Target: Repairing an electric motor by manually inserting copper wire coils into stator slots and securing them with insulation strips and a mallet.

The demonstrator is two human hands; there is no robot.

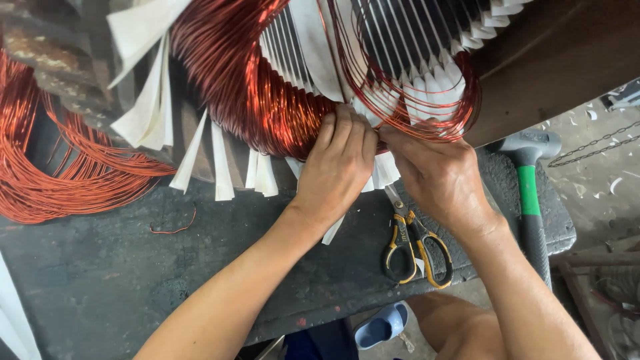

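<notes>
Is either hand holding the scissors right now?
No, the scissors lie on the dark bench below the wrists, while the left hand and right hand press on the copper winding.

— What sort of place is being shown here?

— A motor-repair workshop is being shown. A large stator core with slotted steel laminations is being rewound with bundles of bare copper wire, and white insulating paper strips are being left sticking out of the slots.

— Is anything else being seen that supports that?

— Yes. A dark, stained workbench top is being used, with yellow-and-black-handled scissors and a green-and-grey-handled hammer lying on it. A littered concrete floor is being glimpsed beside it.
</notes>
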